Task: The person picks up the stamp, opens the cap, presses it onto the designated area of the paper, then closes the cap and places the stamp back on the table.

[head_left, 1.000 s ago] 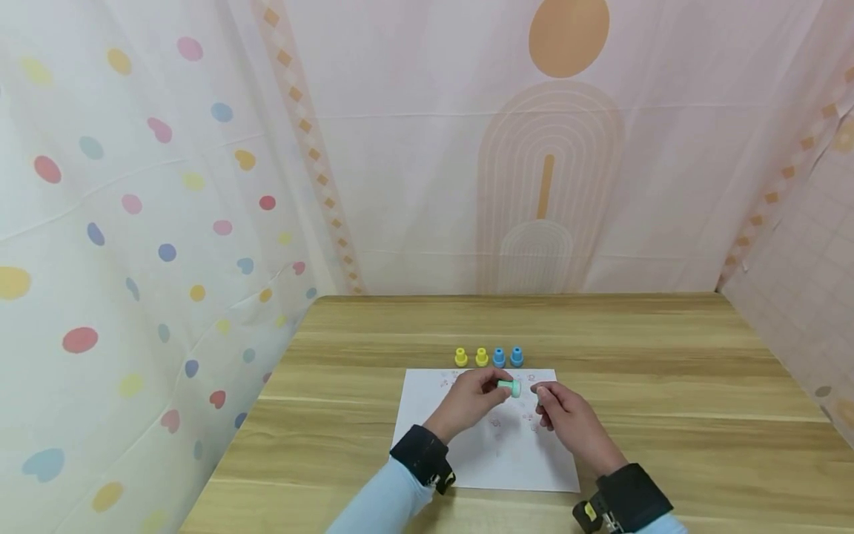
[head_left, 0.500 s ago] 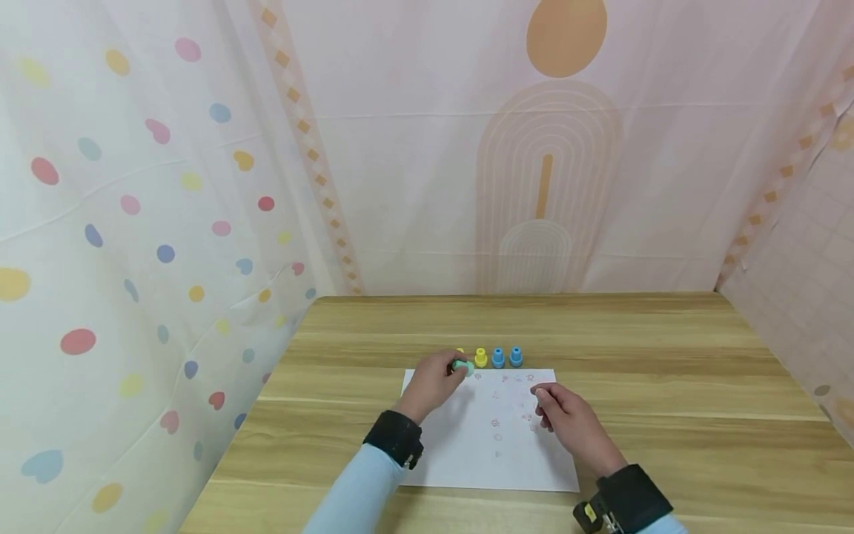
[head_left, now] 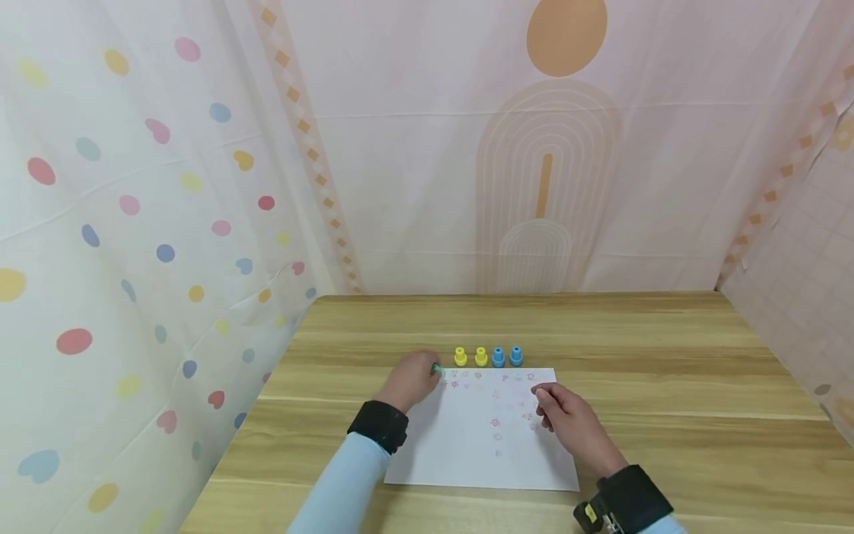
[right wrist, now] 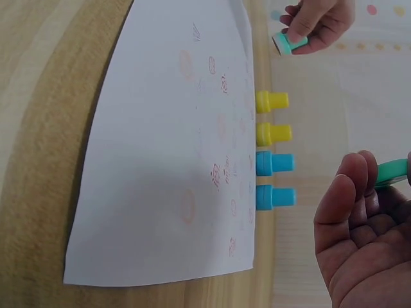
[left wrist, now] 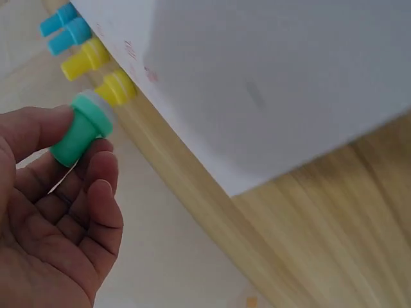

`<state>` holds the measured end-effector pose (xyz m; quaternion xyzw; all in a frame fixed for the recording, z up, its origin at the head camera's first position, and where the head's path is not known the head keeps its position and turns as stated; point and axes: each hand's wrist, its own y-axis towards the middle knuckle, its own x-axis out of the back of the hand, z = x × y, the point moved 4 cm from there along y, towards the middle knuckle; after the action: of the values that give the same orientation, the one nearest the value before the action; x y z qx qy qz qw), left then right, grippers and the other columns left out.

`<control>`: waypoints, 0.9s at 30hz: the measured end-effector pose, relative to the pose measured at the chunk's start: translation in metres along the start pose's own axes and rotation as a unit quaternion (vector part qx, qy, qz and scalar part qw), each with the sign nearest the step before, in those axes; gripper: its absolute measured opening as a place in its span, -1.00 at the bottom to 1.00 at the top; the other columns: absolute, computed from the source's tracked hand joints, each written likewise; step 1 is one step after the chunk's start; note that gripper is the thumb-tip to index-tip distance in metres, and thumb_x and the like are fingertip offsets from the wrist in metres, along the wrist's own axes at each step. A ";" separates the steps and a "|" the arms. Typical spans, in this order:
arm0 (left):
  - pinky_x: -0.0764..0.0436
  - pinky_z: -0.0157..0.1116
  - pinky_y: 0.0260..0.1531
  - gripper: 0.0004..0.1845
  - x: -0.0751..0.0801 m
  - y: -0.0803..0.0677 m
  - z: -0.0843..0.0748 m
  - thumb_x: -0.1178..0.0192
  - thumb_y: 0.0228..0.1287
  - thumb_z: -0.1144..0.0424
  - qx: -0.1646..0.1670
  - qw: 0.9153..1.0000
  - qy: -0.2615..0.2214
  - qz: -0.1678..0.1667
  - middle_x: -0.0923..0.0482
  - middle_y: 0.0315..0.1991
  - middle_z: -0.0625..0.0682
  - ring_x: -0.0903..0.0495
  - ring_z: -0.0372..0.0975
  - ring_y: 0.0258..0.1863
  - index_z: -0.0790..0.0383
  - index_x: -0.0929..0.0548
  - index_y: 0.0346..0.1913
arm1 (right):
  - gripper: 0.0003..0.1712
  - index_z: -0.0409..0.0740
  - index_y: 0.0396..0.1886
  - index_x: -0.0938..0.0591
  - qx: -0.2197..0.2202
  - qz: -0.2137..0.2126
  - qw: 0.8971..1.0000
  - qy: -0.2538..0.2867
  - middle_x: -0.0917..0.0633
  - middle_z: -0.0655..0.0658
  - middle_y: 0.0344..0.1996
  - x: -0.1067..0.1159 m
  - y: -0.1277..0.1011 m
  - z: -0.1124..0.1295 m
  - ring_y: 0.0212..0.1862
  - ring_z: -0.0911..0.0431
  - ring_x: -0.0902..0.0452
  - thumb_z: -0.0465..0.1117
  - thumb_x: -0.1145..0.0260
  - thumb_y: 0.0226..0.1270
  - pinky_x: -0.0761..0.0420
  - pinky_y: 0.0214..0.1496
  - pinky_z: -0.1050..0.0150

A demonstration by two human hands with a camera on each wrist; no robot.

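Note:
My left hand (head_left: 415,380) pinches a green stamp (head_left: 437,369) at the far left corner of the white paper (head_left: 467,445), just left of the row of stamps. In the left wrist view the green stamp (left wrist: 80,131) sits between thumb and fingers, pad end towards the nearest yellow stamp (left wrist: 115,86). My right hand (head_left: 563,415) rests on the paper's right side with curled fingers. In the right wrist view a small green cap (right wrist: 393,172) shows at its fingertips (right wrist: 359,173).
Two yellow stamps (head_left: 460,357) (head_left: 481,357) and two blue stamps (head_left: 498,357) (head_left: 516,356) stand in a row along the paper's far edge. Faint red prints dot the paper (right wrist: 160,160). The wooden table (head_left: 667,356) is walled by patterned curtains.
My left hand has carried the green stamp from the middle of the paper leftwards to its far left corner, beside the yellow stamps. The right hand has stayed where it was.

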<state>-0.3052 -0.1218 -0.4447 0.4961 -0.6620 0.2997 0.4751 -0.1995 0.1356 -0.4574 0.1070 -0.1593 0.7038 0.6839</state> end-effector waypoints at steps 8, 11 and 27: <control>-0.61 -0.20 -0.21 -0.89 -0.001 -0.001 0.011 -0.29 0.33 0.36 0.011 0.997 0.076 0.007 -0.64 -0.31 0.06 -0.53 -0.18 -0.38 0.27 -0.70 -0.13 | -0.64 -0.29 0.16 -0.53 0.000 0.001 1.000 -0.001 -0.57 -0.20 -0.29 0.000 0.000 -0.001 -0.29 0.04 -0.47 -0.16 0.00 0.63 -0.49 -0.25 0.22; -0.61 -0.21 -0.21 -0.88 -0.004 0.000 0.014 -0.29 0.33 0.35 0.010 0.995 0.099 0.013 -0.64 -0.31 0.06 -0.54 -0.18 -0.37 0.29 -0.70 -0.12 | -0.64 -0.29 0.16 -0.53 0.001 0.000 1.000 -0.002 -0.57 -0.19 -0.29 0.000 -0.001 -0.001 -0.29 0.05 -0.47 -0.15 0.00 0.63 -0.49 -0.26 0.22; -0.63 -0.20 -0.19 -0.94 -0.016 0.006 0.016 -0.32 0.29 0.36 -0.009 0.989 0.148 0.018 -0.63 -0.33 0.07 -0.58 -0.15 -0.33 0.28 -0.72 -0.22 | -0.64 -0.28 0.16 -0.53 0.005 -0.001 1.000 0.002 -0.57 -0.19 -0.28 0.001 0.001 -0.004 -0.29 0.03 -0.47 -0.14 -0.01 0.62 -0.49 -0.27 0.23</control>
<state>-0.3154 -0.1280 -0.4647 0.4298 -0.5957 0.3727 0.5670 -0.2001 0.1380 -0.4606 0.1092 -0.1543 0.7038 0.6848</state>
